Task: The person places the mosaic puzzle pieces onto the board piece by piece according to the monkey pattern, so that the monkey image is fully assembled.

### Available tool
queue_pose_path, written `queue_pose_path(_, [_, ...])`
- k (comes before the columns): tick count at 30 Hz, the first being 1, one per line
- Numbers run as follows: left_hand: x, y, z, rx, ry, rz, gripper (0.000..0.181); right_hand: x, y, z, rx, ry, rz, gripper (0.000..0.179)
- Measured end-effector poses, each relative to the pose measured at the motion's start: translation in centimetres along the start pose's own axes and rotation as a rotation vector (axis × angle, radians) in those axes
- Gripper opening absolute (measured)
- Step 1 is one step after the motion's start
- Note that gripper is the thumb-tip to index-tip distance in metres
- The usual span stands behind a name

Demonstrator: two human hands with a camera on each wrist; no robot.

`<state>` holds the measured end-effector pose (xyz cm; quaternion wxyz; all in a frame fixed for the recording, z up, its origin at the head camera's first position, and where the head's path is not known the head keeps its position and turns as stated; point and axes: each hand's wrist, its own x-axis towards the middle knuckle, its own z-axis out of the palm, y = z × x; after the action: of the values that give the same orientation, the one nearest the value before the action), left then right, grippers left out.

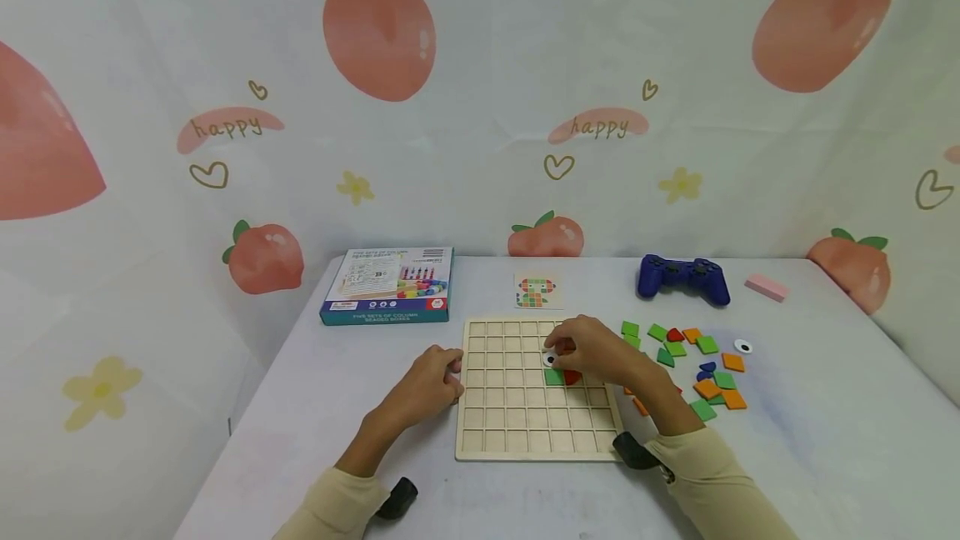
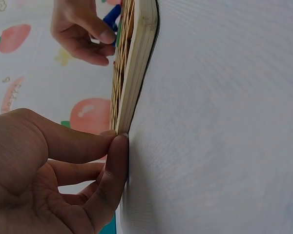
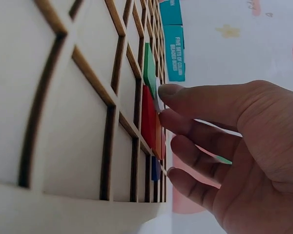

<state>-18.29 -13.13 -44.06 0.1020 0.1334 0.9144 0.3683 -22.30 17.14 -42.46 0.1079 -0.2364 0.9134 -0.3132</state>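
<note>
A square wooden grid board (image 1: pixel 517 419) lies flat on the table. My left hand (image 1: pixel 423 390) is at its left side, thumb and index finger pinching the edge in the left wrist view. Over the board's upper right part, my right hand (image 1: pixel 596 348) pinches a white round eye tile (image 1: pixel 551 359) at a cell. Just below that tile, a green square tile (image 1: pixel 553 377) and a red piece (image 1: pixel 572 377) sit in neighbouring cells. The right wrist view shows orange and blue pieces (image 3: pixel 155 168) beyond the red one. My right fingers hide some cells.
Loose green, orange, red and blue tiles (image 1: pixel 733 362) are scattered right of the board, with another eye tile (image 1: pixel 742 346). Behind stand a pattern card (image 1: pixel 536 292), a blue game controller (image 1: pixel 683 276), a pink block (image 1: pixel 767 287) and a flat box (image 1: pixel 387 317).
</note>
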Motion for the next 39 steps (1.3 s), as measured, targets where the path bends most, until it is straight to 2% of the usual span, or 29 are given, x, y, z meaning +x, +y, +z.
queue_pose_path(6, [-0.1, -0.1, 0.0, -0.001, 0.001, -0.002, 0.048, -0.1, 0.3, -0.5, 0.023, 0.018, 0.017, 0.029])
queue_pose_path(13, [-0.1, -0.2, 0.0, -0.010, 0.001, -0.002, 0.046, -0.6, 2.0, -2.0, -0.013, 0.088, 0.083, 0.029])
queue_pose_path(24, [-0.2, -0.2, -0.2, -0.004, 0.000, 0.013, 0.048, -3.0, 5.0, -4.8, -0.057, 0.184, 0.174, 0.031])
queue_pose_path(31, [-0.2, -0.2, -0.2, -0.015, -0.006, 0.019, 0.048, -4.2, 6.9, -6.1, -0.065, 0.192, 0.266, 0.040])
queue_pose_path(39, [-0.2, -0.1, -0.2, -0.012, -0.002, 0.031, 0.047, -5.3, 8.6, -6.8, -0.073, 0.218, 0.276, 0.040])
